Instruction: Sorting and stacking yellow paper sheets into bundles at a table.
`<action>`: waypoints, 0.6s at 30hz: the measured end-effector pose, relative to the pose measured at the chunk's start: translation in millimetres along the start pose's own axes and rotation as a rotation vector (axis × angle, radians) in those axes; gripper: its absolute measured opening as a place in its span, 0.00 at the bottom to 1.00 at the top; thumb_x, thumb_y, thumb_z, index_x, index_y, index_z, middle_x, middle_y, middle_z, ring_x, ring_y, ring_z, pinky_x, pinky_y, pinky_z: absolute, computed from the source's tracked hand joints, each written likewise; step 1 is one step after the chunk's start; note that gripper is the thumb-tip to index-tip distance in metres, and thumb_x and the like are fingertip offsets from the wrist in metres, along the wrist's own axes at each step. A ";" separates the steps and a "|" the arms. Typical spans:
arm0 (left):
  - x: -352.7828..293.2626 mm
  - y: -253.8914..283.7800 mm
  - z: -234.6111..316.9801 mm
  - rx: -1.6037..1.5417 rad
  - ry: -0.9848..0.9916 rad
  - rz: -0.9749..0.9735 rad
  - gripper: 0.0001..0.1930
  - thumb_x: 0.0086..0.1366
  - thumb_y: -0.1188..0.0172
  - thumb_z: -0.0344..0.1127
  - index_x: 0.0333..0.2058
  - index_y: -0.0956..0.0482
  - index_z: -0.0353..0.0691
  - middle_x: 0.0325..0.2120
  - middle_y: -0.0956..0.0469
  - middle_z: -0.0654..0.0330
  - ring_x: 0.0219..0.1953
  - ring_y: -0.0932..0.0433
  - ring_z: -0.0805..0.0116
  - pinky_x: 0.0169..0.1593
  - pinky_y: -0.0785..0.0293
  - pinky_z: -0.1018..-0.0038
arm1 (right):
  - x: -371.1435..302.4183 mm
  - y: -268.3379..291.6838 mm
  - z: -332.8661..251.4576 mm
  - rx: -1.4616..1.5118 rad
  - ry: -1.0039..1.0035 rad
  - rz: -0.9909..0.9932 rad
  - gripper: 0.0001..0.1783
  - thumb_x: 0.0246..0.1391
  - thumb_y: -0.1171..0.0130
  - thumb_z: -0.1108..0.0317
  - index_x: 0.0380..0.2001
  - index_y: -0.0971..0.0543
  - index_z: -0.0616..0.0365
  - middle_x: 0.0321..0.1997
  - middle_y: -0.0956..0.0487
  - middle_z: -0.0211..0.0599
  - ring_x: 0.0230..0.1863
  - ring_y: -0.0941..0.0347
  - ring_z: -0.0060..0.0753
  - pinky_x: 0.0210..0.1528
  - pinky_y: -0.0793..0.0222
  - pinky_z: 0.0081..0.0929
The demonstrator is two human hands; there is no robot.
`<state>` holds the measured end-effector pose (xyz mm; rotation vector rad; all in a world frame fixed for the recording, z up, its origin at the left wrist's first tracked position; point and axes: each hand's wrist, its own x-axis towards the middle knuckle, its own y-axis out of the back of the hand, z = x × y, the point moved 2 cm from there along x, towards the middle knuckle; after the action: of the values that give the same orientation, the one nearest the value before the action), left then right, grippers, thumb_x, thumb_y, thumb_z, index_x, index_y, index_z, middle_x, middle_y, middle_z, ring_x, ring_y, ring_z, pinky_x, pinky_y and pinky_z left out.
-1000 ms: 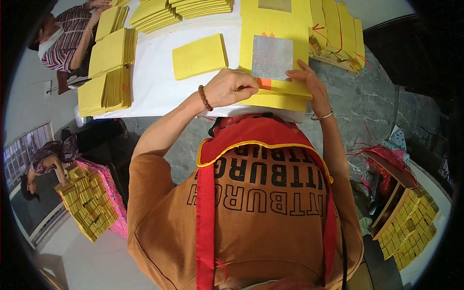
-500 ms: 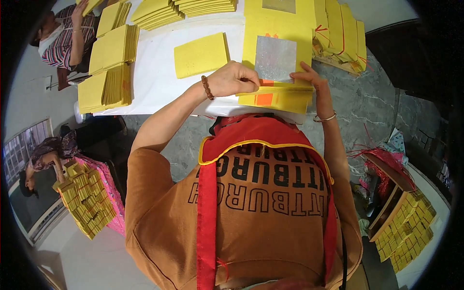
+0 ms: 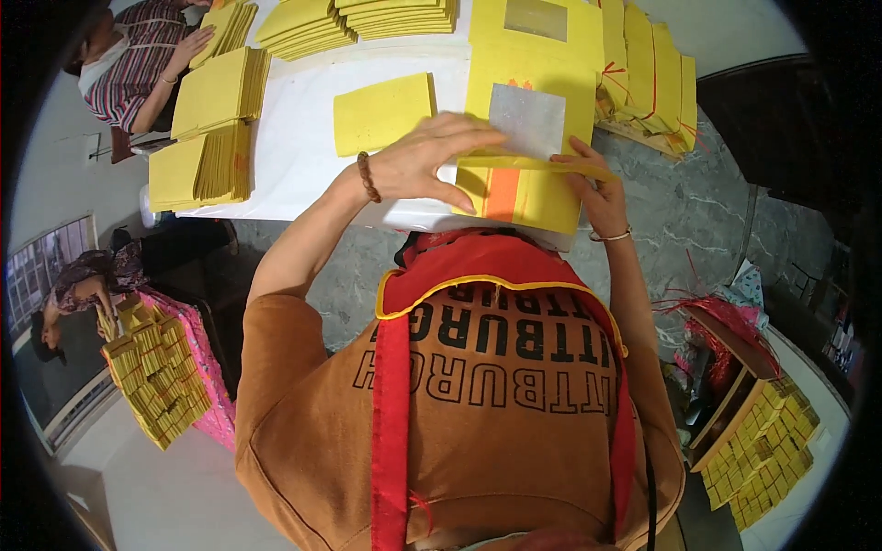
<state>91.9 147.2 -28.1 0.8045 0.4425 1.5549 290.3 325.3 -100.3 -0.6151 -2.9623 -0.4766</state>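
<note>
Left hand spread, released, at left side of yellow sheet, near edge of worktop; right hand grasps sheet's raised fold.

Bright, fairly even light falls on a table under a smooth white cover, the palest broad surface in the scene. On the table, a rectangle of silver-grey foil gives off a soft, mottled sheen, while slight blur softens the bare left hand. Right of the table, a large blackish-brown surface sinks into deep shade above a dimmer floor of grey veined stone. Fisheye distortion bows the table's edge; blackness rings the view.
</note>
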 end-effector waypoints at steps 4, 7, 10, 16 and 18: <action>-7.3 -12.2 -10.3 0.471 0.078 0.003 0.23 0.49 0.39 0.36 0.47 0.26 0.44 0.47 0.29 0.56 0.51 0.34 0.61 0.52 0.39 0.64 | 4.2 7.8 -16.5 0.096 -0.075 0.109 0.08 0.50 0.45 0.70 0.36 0.23 0.53 0.42 0.21 0.31 0.56 0.33 0.39 0.60 0.49 0.36; -11.3 -6.2 9.7 0.457 -0.014 0.091 0.18 0.52 0.43 0.33 0.45 0.25 0.42 0.43 0.27 0.56 0.45 0.31 0.59 0.47 0.36 0.66 | -0.3 18.9 -42.1 -0.191 0.209 -0.004 0.07 0.52 0.46 0.67 0.35 0.23 0.50 0.42 0.21 0.30 0.54 0.31 0.37 0.59 0.50 0.34; -23.2 -10.9 22.4 0.294 -0.067 0.153 0.14 0.56 0.48 0.32 0.42 0.25 0.40 0.37 0.25 0.55 0.38 0.28 0.58 0.42 0.32 0.68 | -18.9 17.6 -56.1 -0.232 0.239 -0.082 0.07 0.51 0.45 0.66 0.35 0.22 0.50 0.41 0.20 0.29 0.51 0.29 0.36 0.58 0.50 0.33; -22.8 -25.9 19.7 -0.086 0.374 0.128 0.11 0.63 0.49 0.36 0.34 0.26 0.33 0.20 0.27 0.55 0.24 0.28 0.60 0.30 0.32 0.69 | -27.6 8.4 -36.3 -0.169 -0.158 0.025 0.10 0.50 0.43 0.65 0.35 0.21 0.55 0.37 0.20 0.33 0.41 0.25 0.34 0.47 0.38 0.29; -21.0 -27.6 12.6 -0.151 0.452 0.128 0.13 0.64 0.49 0.39 0.34 0.25 0.32 0.15 0.29 0.58 0.19 0.31 0.67 0.25 0.35 0.72 | -18.9 5.5 -33.0 -0.071 -0.288 0.078 0.10 0.50 0.42 0.64 0.34 0.21 0.57 0.37 0.21 0.34 0.38 0.25 0.32 0.43 0.34 0.27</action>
<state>120.1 129.0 -43.6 0.3649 0.5997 1.8714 310.4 312.5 -70.0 -0.8726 -3.1843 -0.5294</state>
